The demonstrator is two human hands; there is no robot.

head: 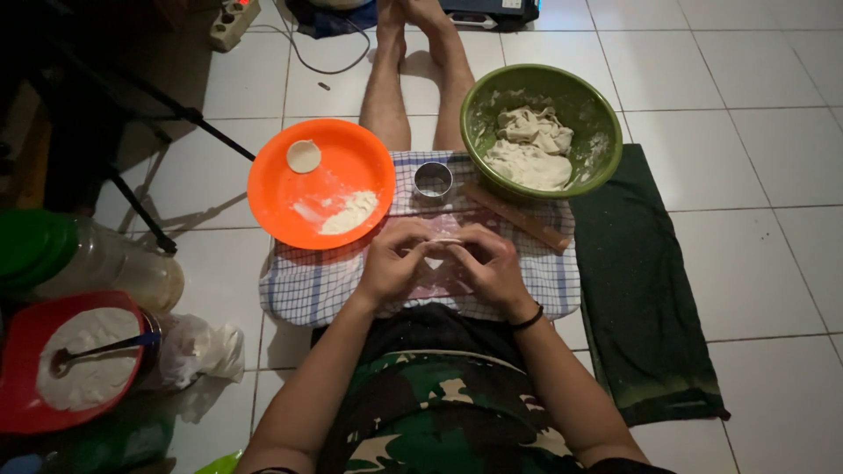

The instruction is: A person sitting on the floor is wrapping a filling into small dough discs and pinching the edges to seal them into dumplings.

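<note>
My left hand and my right hand meet over a checked cloth laid across my legs. Together they pinch a small pale piece of dough between the fingertips. Just beyond the hands lie a round metal cutter and a wooden rolling stick. A green bowl at the upper right holds a lump of dough. An orange plate at the upper left carries a dough disc and some flour.
A red container of flour with a spoon stands at the lower left, beside a crumpled plastic bag and a clear jar. A dark green cloth lies on the tiled floor at right. Tripod legs stand at left.
</note>
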